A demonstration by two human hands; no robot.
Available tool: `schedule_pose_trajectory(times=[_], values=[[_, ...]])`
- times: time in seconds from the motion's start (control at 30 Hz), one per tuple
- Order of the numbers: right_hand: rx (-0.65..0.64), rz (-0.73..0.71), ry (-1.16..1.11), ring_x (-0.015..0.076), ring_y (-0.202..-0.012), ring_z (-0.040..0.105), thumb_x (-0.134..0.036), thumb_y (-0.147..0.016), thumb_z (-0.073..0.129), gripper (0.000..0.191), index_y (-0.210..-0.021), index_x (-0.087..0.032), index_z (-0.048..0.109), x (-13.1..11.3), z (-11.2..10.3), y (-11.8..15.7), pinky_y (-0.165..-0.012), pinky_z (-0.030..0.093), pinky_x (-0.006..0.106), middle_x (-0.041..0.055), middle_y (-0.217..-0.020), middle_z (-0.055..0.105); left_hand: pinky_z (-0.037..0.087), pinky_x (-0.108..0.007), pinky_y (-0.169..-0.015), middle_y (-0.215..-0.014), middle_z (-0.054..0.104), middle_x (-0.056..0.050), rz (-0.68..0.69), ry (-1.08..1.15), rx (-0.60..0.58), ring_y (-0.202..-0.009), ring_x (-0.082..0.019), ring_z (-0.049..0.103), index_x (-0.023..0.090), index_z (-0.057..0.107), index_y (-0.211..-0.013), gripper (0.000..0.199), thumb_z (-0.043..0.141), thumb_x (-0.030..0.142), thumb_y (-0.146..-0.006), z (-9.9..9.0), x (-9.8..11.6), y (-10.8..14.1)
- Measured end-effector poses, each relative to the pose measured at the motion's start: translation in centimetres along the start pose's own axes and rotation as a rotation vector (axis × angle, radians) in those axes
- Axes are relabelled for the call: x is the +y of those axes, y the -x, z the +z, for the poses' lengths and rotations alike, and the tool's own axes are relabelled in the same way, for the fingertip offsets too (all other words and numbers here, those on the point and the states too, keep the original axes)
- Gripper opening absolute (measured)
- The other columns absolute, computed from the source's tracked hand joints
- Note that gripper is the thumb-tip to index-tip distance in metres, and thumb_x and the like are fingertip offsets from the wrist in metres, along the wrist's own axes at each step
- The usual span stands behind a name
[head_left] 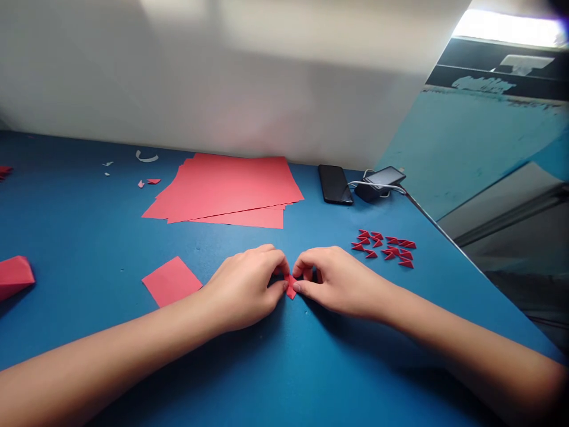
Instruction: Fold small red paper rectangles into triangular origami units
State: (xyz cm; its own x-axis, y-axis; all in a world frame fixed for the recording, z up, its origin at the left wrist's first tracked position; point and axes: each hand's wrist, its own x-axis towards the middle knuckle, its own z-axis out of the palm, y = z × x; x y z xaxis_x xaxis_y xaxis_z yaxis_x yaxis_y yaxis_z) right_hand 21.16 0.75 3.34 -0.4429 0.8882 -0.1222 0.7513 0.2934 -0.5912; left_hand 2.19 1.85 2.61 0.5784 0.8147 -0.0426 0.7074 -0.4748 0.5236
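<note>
Between both hands, just above the blue table, is a small folded piece of red paper (291, 288). My left hand (254, 283) pinches its left side between thumb and forefinger. From the other side, my right hand (326, 279) pinches it the same way; the fingertips hide much of the folds. A square of red paper (171, 281) lies flat beside my left forearm, which overlaps its corner. To the right of my right hand, several small folded red paper triangles (384, 244) lie in loose groups.
Behind the hands lies a stack of red sheets (231, 187). A black phone (335, 184) and a device with a white cable (381, 181) are at the back right. Paper scraps (149, 182) lie back left, and a larger folded red paper (15, 277) is at the left edge.
</note>
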Motion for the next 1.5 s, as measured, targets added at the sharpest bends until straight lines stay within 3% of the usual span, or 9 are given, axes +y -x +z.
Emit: schedule_pose_trajectory(times=[0.2, 0.4, 0.57, 0.73, 0.93, 1.2, 1.5], values=[[-0.023, 0.019, -0.056, 0.0114, -0.056, 0.054, -0.018, -0.076, 0.059, 0.009, -0.073, -0.018, 0.067, 0.0, 0.2, 0.1, -0.05, 0.031, 0.022, 0.0002, -0.065, 0.067, 0.035, -0.025, -0.055, -0.08, 0.067, 0.001, -0.022, 0.112, -0.004, -0.071, -0.017, 0.057, 0.023, 0.064, -0.078, 0.012, 0.052, 0.023, -0.08, -0.1, 0.0, -0.1], [0.007, -0.071, -0.03, 0.0112, -0.058, 0.053, -0.02, -0.08, 0.056, 0.015, -0.071, -0.018, 0.068, 0.1, 0.1, 0.1, -0.053, 0.033, 0.023, 0.0001, -0.065, 0.066, 0.035, -0.023, -0.052, -0.072, 0.07, 0.001, -0.055, 0.297, 0.022, -0.064, -0.015, 0.059, 0.021, 0.067, -0.074, 0.017, 0.051, 0.021, -0.079, 0.2, 0.2, -0.3], [0.029, -0.042, -0.018, 0.0114, -0.056, 0.052, -0.023, -0.083, 0.055, 0.016, -0.073, -0.018, 0.067, 0.0, 0.3, -0.1, -0.052, 0.033, 0.023, 0.0002, -0.064, 0.065, 0.043, -0.024, -0.056, -0.073, 0.072, -0.001, -0.091, 0.486, 0.023, -0.067, -0.017, 0.064, 0.018, 0.063, -0.088, 0.015, 0.051, 0.02, -0.079, 0.4, -0.2, -0.4], [0.101, -0.123, 0.06, 0.0128, -0.065, 0.055, -0.02, -0.082, 0.058, 0.009, -0.077, -0.018, 0.066, 0.5, 1.0, -0.1, -0.06, 0.037, 0.024, 0.0014, -0.074, 0.066, 0.041, -0.025, -0.055, -0.074, 0.071, 0.0, -0.079, 0.329, 0.088, -0.066, -0.018, 0.063, 0.02, 0.061, -0.092, 0.017, 0.052, 0.019, -0.078, 0.6, -0.3, -0.4], [0.072, -0.262, 0.156, 0.0147, -0.072, 0.057, -0.019, -0.086, 0.055, 0.014, -0.086, -0.018, 0.069, 1.1, 1.1, 0.0, -0.066, 0.04, 0.026, 0.0053, -0.084, 0.064, 0.038, -0.024, -0.054, -0.075, 0.07, 0.001, -0.087, 0.203, 0.133, -0.068, -0.017, 0.062, 0.021, 0.061, -0.092, 0.017, 0.053, 0.018, -0.076, 0.6, -0.1, -0.3], [0.024, -0.325, 0.308, 0.0132, -0.067, 0.054, -0.022, -0.089, 0.051, 0.019, -0.097, -0.021, 0.068, 1.1, 0.5, 0.2, -0.061, 0.036, 0.025, 0.0055, -0.085, 0.06, 0.038, -0.025, -0.054, -0.078, 0.069, 0.002, -0.082, 0.171, 0.13, -0.068, -0.017, 0.061, 0.023, 0.058, -0.097, 0.021, 0.054, 0.019, -0.076, 0.9, -0.2, -0.1], [0.078, -0.476, 0.496, 0.0088, -0.054, 0.041, -0.03, -0.094, 0.043, 0.027, -0.1, -0.026, 0.069, 2.8, 0.1, -0.2, -0.051, 0.025, 0.025, 0.0038, -0.088, 0.059, 0.037, -0.026, -0.055, -0.083, 0.07, 0.003, -0.084, 0.112, 0.126, -0.07, -0.017, 0.061, 0.025, 0.056, -0.098, 0.02, 0.053, 0.021, -0.078, 1.0, -0.1, 0.2]])
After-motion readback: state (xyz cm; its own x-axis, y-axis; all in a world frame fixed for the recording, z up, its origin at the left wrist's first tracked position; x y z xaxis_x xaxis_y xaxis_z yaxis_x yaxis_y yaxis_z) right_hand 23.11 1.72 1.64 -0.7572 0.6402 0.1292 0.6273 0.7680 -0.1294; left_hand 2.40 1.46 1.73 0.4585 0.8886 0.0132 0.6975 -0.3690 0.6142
